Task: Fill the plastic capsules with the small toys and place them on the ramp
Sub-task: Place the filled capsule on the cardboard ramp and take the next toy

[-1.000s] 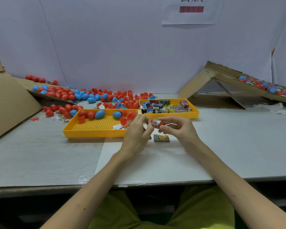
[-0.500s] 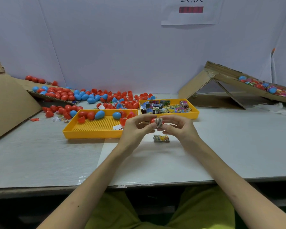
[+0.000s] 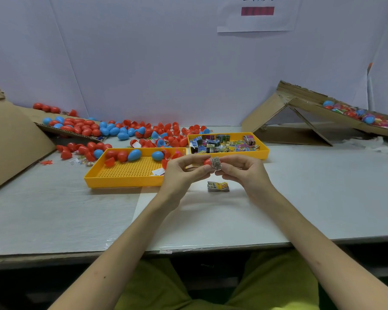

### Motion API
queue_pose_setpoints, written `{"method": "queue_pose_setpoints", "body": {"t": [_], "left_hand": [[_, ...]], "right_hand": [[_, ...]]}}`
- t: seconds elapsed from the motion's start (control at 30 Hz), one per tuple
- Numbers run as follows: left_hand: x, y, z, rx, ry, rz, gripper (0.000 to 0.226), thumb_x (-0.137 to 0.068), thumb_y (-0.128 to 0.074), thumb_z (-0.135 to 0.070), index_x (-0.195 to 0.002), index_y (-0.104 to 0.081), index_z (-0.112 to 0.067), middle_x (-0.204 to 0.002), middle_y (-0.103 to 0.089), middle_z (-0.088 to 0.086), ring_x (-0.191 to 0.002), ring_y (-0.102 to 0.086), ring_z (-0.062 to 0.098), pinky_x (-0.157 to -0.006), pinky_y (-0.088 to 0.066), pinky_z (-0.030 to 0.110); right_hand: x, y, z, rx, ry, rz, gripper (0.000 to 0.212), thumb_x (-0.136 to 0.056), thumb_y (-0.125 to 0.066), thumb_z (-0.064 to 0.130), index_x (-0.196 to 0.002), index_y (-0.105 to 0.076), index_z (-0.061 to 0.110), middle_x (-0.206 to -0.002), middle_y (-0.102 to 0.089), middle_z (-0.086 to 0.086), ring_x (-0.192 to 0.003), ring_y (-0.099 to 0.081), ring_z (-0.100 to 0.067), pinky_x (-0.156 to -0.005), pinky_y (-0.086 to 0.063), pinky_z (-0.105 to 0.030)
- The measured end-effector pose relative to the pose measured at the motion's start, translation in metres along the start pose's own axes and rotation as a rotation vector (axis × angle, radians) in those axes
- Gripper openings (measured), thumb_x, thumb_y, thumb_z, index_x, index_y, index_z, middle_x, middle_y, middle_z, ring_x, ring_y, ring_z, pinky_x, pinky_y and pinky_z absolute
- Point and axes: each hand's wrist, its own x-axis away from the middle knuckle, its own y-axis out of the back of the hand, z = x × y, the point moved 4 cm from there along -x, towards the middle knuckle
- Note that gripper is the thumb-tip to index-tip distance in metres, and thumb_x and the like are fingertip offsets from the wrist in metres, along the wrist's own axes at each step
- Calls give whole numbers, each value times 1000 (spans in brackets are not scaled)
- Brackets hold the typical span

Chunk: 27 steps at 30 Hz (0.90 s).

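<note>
Our left hand (image 3: 182,173) pinches a red plastic capsule half (image 3: 207,162), our right hand (image 3: 244,173) pinches a grey printed toy packet (image 3: 216,163) against it (grey tabletop (image 3: 211,220) wide beneath both); hands risen slightly.

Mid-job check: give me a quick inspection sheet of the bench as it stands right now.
Surface: grey table, white sheet under the hands.
Job's things: red capsule half with a toy packet at its mouth; tray of capsules; tray of packets; cardboard ramp holding capsules.
Clutter: loose capsules behind the trays; spare packet on the table.
Hands: left hand pinches the capsule half; right hand pinches the packet.
Cables: nothing seen.
Surroundings: white wall, paper sign, cardboard sheet at left.
</note>
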Motion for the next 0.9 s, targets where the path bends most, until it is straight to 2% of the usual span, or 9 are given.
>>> {"method": "queue_pose_setpoints", "body": {"t": [0.1, 0.23, 0.4, 0.6, 0.73, 0.9], "left_hand": [[0, 1, -1, -11, -4, 1, 21, -85, -75, -7, -105, -75, -12, -92, -77, -2, -86, -76, 21, -73, -60, 26], [1, 2, -1, -5, -10, 2, 17, -83, -77, -7, -99, -75, -12, -88, -77, 0, -83, -76, 22, -70, -60, 25], [2, 1, -2, -2, -12, -4, 16, -82, -78, -9, -97, -75, -9, -85, -77, 3, -80, -76, 23, -71, -60, 26], [2, -1, -2, -9, 4, 16, 23, -80, -80, -19, -102, -74, -20, -91, -77, -1, -86, -76, 20, -71, -60, 26], [1, -1, -1, -97, -11, -6, 21, -81, -81, -17, -96, -73, -30, -89, -76, -8, -84, -75, 16, -68, -60, 25], [1, 2, -2, -73, -15, -24, 18, -84, -78, -11, -100, -76, -18, -88, -77, 0, -81, -75, 19, -70, -59, 24]], "right_hand": [[-1, 1, -3, 8, -22, -7, 15, -78, -74, 28, -91, -79, 24, -92, -77, -6, -84, -75, -22, -70, -56, -21], [-3, 2, -7, 35, -52, 7, 12, -90, -68, 14, -97, -75, 19, -89, -77, -4, -82, -74, -18, -69, -55, -20], [-3, 3, -6, 70, -32, -5, 9, -90, -68, 11, -98, -72, 12, -85, -77, -2, -80, -74, -15, -69, -55, -20], [-2, 3, -3, 114, 13, -27, 6, -88, -71, 7, -93, -72, 10, -81, -76, -2, -79, -73, -15, -68, -55, -20], [-2, 2, -3, 149, 34, -23, 7, -86, -72, 6, -89, -71, 12, -78, -76, 1, -76, -72, -13, -67, -54, -19], [-3, 2, -3, 149, 33, -27, 7, -86, -73, 7, -86, -70, 13, -78, -75, -1, -75, -72, -14, -67, -55, -21]]}}
